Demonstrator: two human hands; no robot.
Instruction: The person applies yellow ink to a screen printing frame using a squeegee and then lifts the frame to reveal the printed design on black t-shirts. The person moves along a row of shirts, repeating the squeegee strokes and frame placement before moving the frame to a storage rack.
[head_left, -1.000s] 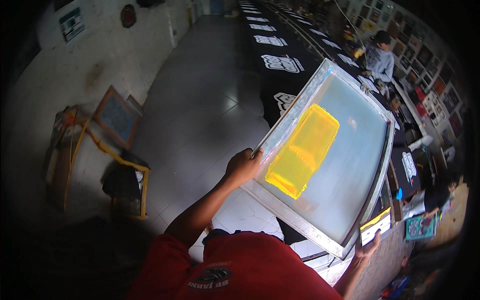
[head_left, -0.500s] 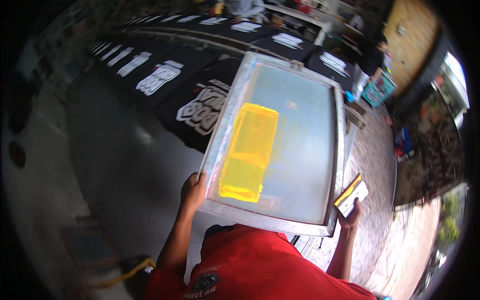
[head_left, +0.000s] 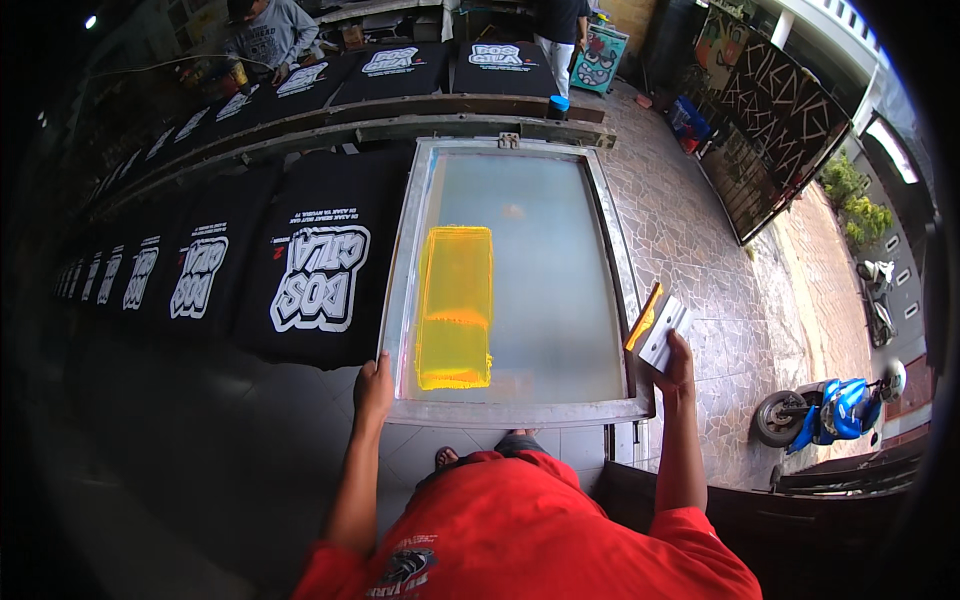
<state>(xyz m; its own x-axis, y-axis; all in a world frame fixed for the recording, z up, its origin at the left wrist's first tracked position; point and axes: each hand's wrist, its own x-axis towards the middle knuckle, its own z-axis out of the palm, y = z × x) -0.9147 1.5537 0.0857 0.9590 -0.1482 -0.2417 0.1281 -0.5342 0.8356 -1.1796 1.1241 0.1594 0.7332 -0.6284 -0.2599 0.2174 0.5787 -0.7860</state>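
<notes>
I hold a large screen-printing frame [head_left: 425,170] level at waist height, with a patch of yellow ink [head_left: 455,280] on the left half of its pale mesh. My left hand [head_left: 372,390] is closed on the frame's left edge near the lower corner. My right hand [head_left: 676,360] is closed on a metal-handled squeegee [head_left: 665,325] with yellow ink along its blade, just beside the frame's lower right corner. Whether that hand also touches the frame, I cannot tell. Black T-shirts with white printed designs [head_left: 270,210] lie in a row left of the frame.
A second row of printed shirts [head_left: 500,75] runs along the back. A person in grey [head_left: 270,45] works there, and another person [head_left: 560,35] stands near a teal box [head_left: 598,60]. At right are a painted gate [head_left: 780,120] and a blue motorbike [head_left: 840,410].
The view has swung right, bringing the shirt tables ahead and the motorbike into sight. The frame has turned from tilted to nearly straight before me, still held, with the squeegee in my right hand.
</notes>
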